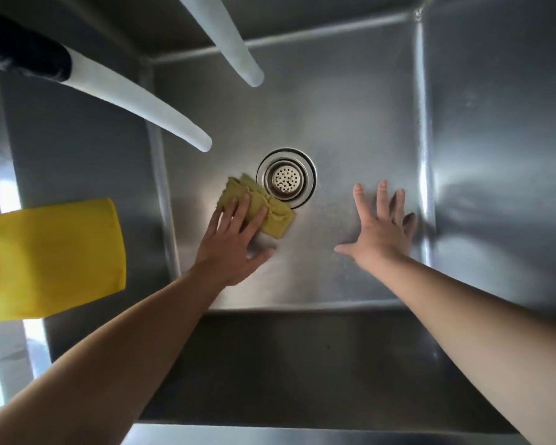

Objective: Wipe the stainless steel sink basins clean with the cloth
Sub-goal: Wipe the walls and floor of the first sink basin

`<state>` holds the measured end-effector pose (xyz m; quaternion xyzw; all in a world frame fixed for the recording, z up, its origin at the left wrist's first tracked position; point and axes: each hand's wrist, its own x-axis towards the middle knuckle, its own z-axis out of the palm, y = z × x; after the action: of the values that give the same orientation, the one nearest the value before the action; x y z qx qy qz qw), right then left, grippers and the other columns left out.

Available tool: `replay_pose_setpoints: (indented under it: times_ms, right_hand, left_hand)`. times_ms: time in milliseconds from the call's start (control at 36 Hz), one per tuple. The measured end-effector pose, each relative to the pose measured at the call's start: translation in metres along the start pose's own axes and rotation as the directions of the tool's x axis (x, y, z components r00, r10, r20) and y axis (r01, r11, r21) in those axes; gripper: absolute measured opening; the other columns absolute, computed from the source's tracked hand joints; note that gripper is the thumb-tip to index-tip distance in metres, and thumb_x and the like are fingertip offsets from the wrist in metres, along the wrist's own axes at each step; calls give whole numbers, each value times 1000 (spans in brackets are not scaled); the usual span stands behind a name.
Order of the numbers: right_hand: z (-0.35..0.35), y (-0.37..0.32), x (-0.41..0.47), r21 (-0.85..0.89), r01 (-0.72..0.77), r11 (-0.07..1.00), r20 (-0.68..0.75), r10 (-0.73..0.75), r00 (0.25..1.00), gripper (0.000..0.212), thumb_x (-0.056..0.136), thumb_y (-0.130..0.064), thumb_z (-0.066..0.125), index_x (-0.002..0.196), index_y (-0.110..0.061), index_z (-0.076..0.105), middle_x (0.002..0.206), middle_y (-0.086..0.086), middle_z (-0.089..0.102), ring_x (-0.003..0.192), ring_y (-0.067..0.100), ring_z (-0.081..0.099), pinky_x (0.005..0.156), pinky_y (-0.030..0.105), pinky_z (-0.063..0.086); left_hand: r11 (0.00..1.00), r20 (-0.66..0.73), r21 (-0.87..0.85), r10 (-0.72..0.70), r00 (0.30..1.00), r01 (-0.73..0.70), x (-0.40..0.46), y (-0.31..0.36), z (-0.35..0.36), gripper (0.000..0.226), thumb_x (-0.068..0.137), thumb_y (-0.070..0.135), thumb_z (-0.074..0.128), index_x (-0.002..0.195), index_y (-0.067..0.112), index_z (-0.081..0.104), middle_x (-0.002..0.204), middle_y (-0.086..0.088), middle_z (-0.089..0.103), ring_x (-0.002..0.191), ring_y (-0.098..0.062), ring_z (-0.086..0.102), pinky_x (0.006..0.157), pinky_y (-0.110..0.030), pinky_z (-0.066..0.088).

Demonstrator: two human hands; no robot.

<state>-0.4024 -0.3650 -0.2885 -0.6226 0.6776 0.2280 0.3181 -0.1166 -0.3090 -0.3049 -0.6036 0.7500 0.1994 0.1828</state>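
Left hand (235, 234) presses the cloth (264, 208) flat under straight fingers, just left of the drain strainer (285, 178), likely to scrub the basin floor (334, 123) there. Right hand (381, 229), splayed and empty, rests right of the strainer, probably bracing; the yellow-green cloth looks crumpled and damp.

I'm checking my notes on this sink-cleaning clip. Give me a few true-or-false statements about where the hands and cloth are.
1. The left hand presses the yellow-green cloth on the basin floor. True.
2. The cloth fully covers the drain strainer. False: it only overlaps the drain's lower left rim; the perforated strainer shows.
3. The right hand holds a sponge. False: it is flat, fingers spread, holding nothing.
4. Two white spouts hang over the basin. True.
5. A yellow glove is worn on the left hand. False: both hands are bare; the glove lies at left.
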Motion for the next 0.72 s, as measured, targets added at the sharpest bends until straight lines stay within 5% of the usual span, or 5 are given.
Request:
replay_pose_setpoints:
  times_ms: [333,500,722]
  right_hand:
    - [2,5,0,1,29,1000,-18,-29,999,124,72,-66,73,148,-47,-24,159,-3,-36,147,31,-30,117,63,-1]
    - [1,7,2,5,50,999,-33,-50,998,119,72,-71,68,151,-46,-18,161,-2,-31,148,33,-29,117,65,0]
    - [0,5,2,-5,28,1000,-60,-28,998,131,67,-69,74,153,-36,-20,163,-3,-28,149,32,-24,119,64,4]
  left_hand:
    - [962,9,-42,272,962,-271,24,74,2,79,93,71,27,160,36,3,168,-2,-12,153,-23,-16,125,-45,2]
    - [954,8,26,297,955,-297,55,96,-7,67,100,60,17,158,38,-7,167,1,-15,152,-21,-20,124,-44,-6]
    - [912,-44,150,391,919,-381,103,81,-36,62,102,55,19,159,37,0,168,-2,-8,155,-23,-8,124,-48,-1]
